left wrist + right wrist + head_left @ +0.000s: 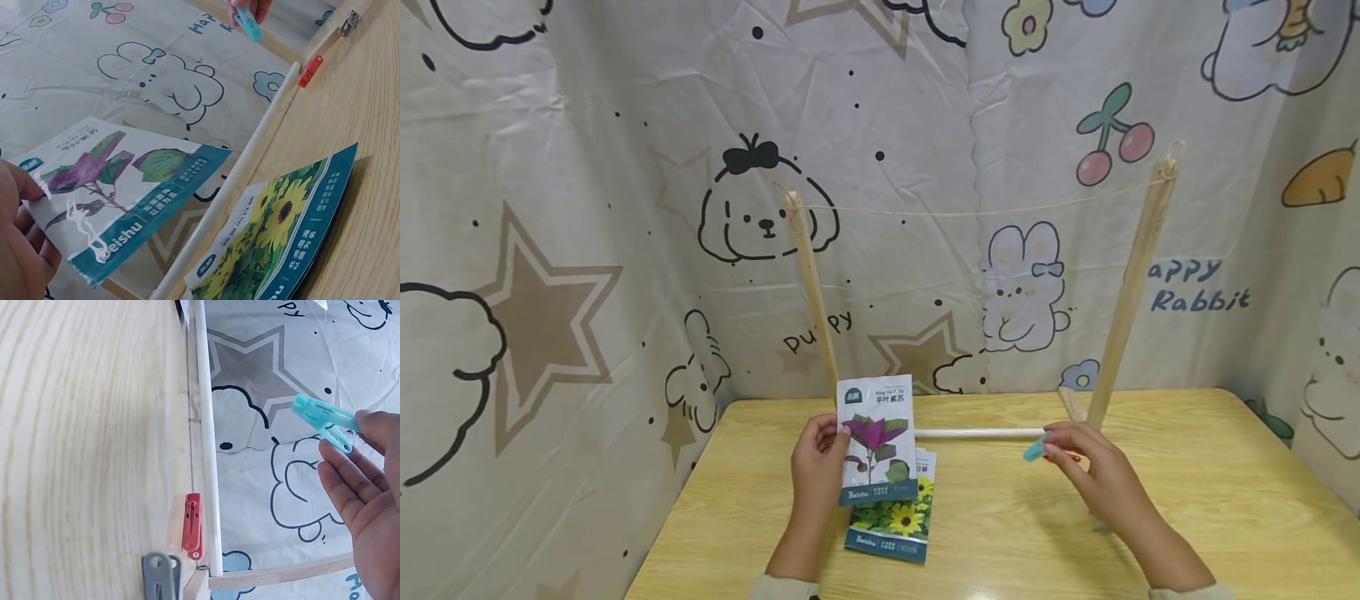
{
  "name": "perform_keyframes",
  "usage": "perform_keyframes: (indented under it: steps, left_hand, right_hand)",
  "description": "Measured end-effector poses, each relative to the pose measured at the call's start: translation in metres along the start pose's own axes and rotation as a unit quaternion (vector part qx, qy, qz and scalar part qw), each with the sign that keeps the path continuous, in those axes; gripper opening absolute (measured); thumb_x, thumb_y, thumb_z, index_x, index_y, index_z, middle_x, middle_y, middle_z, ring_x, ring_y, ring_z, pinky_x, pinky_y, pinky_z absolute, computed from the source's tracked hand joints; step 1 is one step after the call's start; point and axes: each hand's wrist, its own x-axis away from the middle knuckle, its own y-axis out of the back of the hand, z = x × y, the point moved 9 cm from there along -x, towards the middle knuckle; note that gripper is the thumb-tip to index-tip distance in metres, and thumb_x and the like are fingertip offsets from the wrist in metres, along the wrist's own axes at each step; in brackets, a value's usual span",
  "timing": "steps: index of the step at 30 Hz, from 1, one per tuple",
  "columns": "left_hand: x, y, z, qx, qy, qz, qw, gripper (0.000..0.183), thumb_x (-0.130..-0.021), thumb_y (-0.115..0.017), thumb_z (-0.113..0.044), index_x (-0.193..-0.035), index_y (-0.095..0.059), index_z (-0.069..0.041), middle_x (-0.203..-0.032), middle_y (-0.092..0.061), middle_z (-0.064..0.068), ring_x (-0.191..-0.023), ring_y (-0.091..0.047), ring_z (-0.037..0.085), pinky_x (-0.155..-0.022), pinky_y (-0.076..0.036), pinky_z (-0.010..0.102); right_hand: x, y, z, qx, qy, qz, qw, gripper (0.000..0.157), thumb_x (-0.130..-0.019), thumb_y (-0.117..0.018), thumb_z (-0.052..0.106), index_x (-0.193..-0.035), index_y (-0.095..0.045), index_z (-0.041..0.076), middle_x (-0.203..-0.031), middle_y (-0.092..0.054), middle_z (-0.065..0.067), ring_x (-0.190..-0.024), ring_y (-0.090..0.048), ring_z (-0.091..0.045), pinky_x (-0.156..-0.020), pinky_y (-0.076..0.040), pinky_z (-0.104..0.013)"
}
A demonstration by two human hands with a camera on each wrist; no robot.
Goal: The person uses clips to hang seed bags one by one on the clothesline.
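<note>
At the table (pixel 1000 529), 2 posts (pixel 1131 292) lift the string (pixel 955 213). Your left hand (pixel 816 458) pinches the purple packet (pixel 874 442) by its edge above the table, apparently so its front shows; your right hand (pixel 1093 471) pinches the blue peg (pixel 1034 449) by its handles, probably for leverage.

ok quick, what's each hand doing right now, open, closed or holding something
Left hand: closed, holding the purple-leaf packet by its edge.
Right hand: closed, pinching the turquoise clothespin.
</note>
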Motion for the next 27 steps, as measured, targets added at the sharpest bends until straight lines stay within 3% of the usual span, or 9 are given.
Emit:
perform_keyframes:
  steps: [4,15,20,27]
  left_hand:
    - [-0.001,-0.003,-0.003,-0.004,-0.007,0.019,0.9998,0.019,-0.096,-0.067,-0.01,-0.113,-0.065,-0.002,-0.104,-0.069,0.015,-0.089,-0.06,0.012,-0.076,-0.051,0.017]
    - [-0.003,-0.003,-0.009,-0.01,-0.006,0.034,0.9993,0.02,-0.097,-0.066,-0.013,-0.116,-0.064,-0.004,-0.106,-0.069,0.014,-0.093,-0.06,0.014,-0.079,-0.051,0.018]
    - [-0.003,-0.003,-0.015,-0.012,-0.006,0.034,0.9993,0.022,-0.098,-0.066,-0.014,-0.118,-0.064,-0.005,-0.108,-0.068,0.014,-0.094,-0.059,0.015,-0.077,-0.051,0.018]
    - [-0.006,-0.006,-0.02,-0.023,-0.022,0.038,0.9988,0.021,-0.098,-0.065,-0.011,-0.118,-0.064,-0.004,-0.108,-0.069,0.014,-0.094,-0.06,0.015,-0.079,-0.051,0.017]
  right_hand:
    - [-0.005,0.002,0.004,0.0,0.007,0.002,1.0,0.018,-0.088,-0.074,0.0,-0.099,-0.074,0.014,-0.115,-0.07,-0.004,-0.111,-0.051,0.017,-0.091,-0.038,0.001]
    - [-0.01,0.001,0.009,0.004,0.011,0.013,1.0,0.019,-0.088,-0.074,-0.001,-0.1,-0.074,0.014,-0.117,-0.069,-0.005,-0.114,-0.05,0.015,-0.096,-0.033,0.003]
    - [-0.015,0.004,0.014,0.02,0.036,0.013,0.999,0.021,-0.084,-0.075,-0.005,-0.1,-0.073,0.009,-0.115,-0.07,-0.007,-0.112,-0.054,0.008,-0.097,-0.034,0.003]
    - [-0.019,0.009,0.017,0.042,0.046,0.011,0.998,0.02,-0.086,-0.075,-0.001,-0.1,-0.072,0.012,-0.114,-0.069,-0.004,-0.11,-0.059,-0.003,-0.098,-0.031,0.004]
